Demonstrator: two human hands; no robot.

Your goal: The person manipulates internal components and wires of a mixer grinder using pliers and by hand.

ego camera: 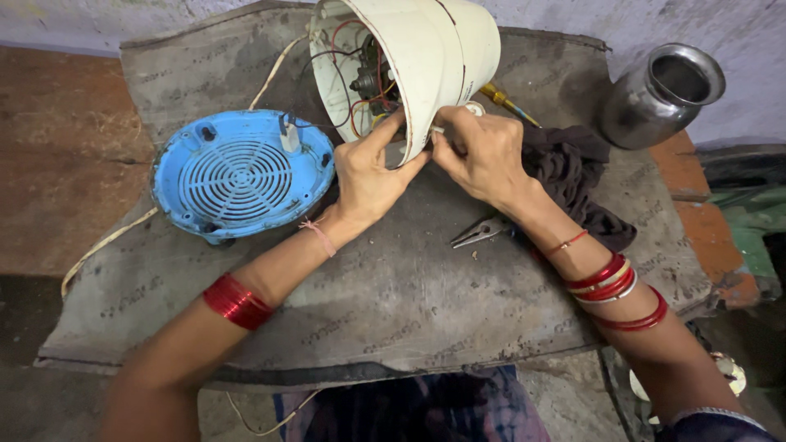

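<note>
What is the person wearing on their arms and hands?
No sleeves show on either forearm. The left hand has a thin pink thread at the wrist and a stack of red bangles higher up. The right hand has a thin red thread, then red and pale bangles.

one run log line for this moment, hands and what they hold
left hand: grips rim of cream housing | right hand: pinches its edge | blue grille base: left | pliers: on board

Both forearms reach forward, left hand [370,173] in an open-fingered grip, right hand [479,151] pinching.
</note>
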